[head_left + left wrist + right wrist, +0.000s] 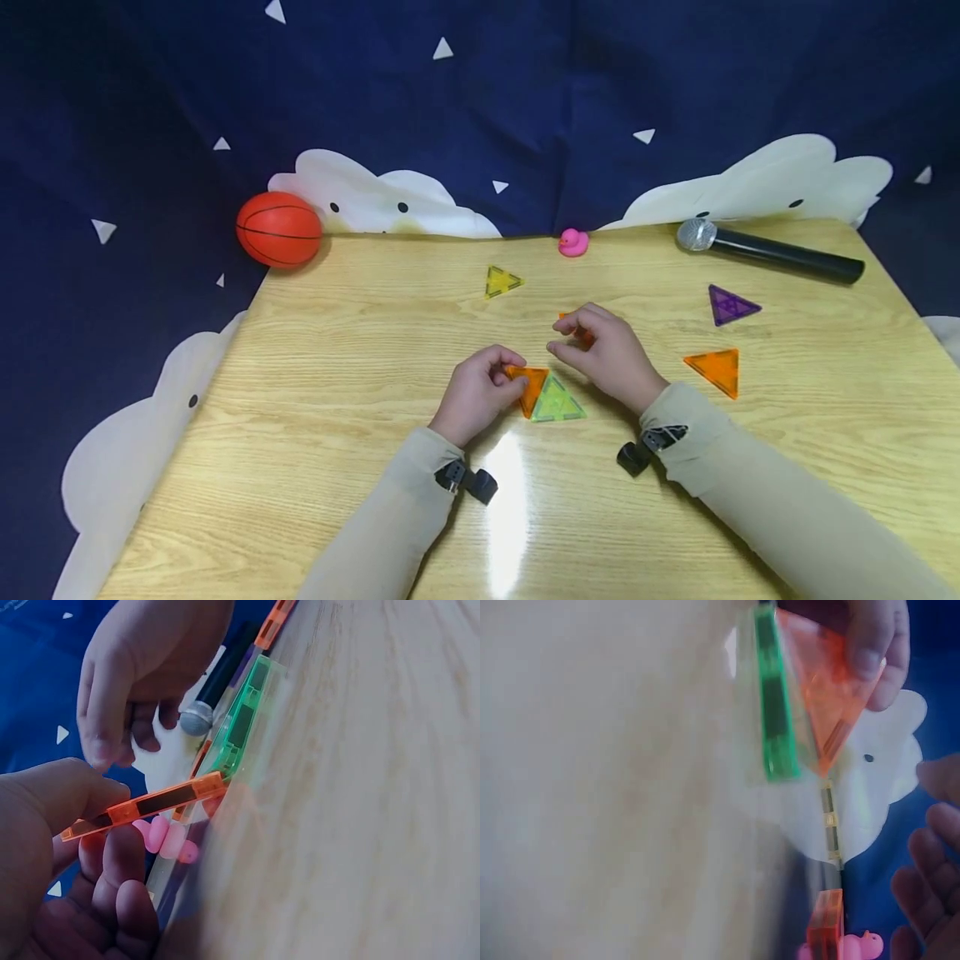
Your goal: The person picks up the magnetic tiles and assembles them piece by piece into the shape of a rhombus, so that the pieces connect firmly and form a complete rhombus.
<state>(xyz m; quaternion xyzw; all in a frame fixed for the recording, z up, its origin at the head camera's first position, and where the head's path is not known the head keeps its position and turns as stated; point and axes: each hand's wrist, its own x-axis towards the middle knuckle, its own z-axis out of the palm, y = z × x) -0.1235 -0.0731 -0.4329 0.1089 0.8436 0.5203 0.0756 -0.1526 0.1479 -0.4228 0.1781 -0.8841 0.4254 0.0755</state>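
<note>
My left hand pinches an orange triangular magnetic tile between thumb and fingers. In the left wrist view this orange tile is tilted up from the table, its far end at the green triangular tile. That green tile lies flat beside it. Nothing is between the fingers of my right hand, which hovers loosely bent. A second orange tile, partly hidden behind that hand in the head view, stands apart from the fingers in the right wrist view.
A yellow triangle lies farther back, near a pink toy duck. To the right are a purple triangle, another orange triangle and a black microphone. A red ball sits at the table's back left corner.
</note>
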